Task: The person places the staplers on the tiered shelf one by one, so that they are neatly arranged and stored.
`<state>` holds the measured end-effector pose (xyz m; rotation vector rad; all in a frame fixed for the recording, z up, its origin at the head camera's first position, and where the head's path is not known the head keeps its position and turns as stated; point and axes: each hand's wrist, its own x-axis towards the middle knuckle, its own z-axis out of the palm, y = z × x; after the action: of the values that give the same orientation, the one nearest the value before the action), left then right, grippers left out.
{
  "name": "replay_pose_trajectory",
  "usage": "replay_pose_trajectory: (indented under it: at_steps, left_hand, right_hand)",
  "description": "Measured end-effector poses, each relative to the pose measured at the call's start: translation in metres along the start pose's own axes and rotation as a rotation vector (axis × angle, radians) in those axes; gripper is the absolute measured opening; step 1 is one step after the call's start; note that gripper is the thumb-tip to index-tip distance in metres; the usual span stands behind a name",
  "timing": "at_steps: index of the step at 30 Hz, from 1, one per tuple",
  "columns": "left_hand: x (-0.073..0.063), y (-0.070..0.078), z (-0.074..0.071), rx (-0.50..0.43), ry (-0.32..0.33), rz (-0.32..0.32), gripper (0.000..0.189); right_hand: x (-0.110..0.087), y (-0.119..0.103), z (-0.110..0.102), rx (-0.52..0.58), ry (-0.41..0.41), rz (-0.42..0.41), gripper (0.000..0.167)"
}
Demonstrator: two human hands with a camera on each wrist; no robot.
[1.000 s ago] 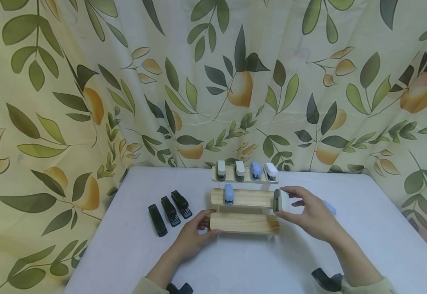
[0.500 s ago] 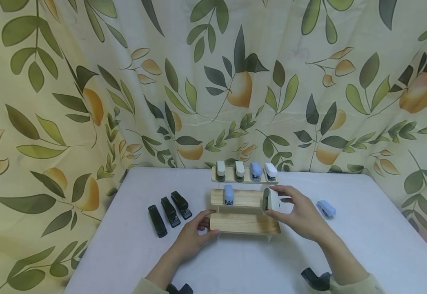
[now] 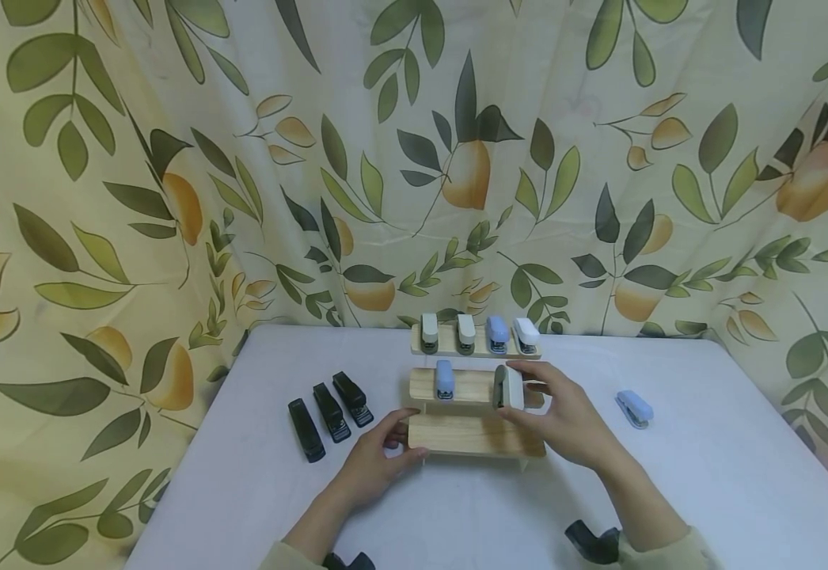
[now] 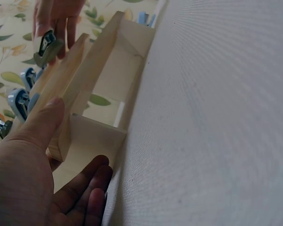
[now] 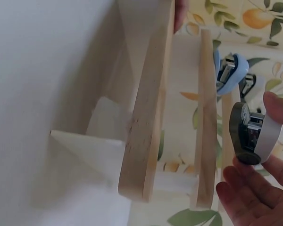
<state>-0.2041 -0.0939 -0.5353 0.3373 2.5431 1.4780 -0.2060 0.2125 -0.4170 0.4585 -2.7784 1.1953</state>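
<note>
A tiered wooden display rack (image 3: 476,435) stands mid-table. My left hand (image 3: 374,459) grips the left end of its lowest plank, thumb on the wood, the other fingertips partly hidden. My right hand (image 3: 567,416) pinches a white stapler with a dark grey base (image 3: 515,388) between thumb and fingers, over the right half of the middle plank. In the right wrist view this stapler (image 5: 254,134) is held close beside the planks. A blue stapler (image 3: 445,380) sits on the middle plank's left part. The top plank (image 3: 481,340) carries several small staplers, white and blue.
Three black staplers, the nearest (image 3: 306,430) leftmost, lie slantwise on the white tabletop (image 3: 243,491) left of the rack. Another blue stapler (image 3: 635,408) lies to the right, beyond my right forearm. A leaf-patterned curtain (image 3: 414,158) hangs behind the table.
My right hand has moved left with the white stapler, from the middle plank's right end to over its right half. The blue stapler at right has come into full view. My left hand stays put.
</note>
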Motion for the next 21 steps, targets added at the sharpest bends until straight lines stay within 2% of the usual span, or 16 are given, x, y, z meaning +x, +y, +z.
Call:
replay_pose_trajectory:
  at_steps: [10,21]
  left_hand:
    - [0.001,-0.001,0.0,-0.011,-0.004,0.005,0.066]
    - [0.0,-0.001,0.0,-0.008,-0.003,-0.001,0.066]
  right_hand:
    - [0.006,-0.001,0.008,0.047,-0.001,-0.057,0.069]
    - [0.012,-0.001,0.014,0.057,-0.019,-0.049,0.068]
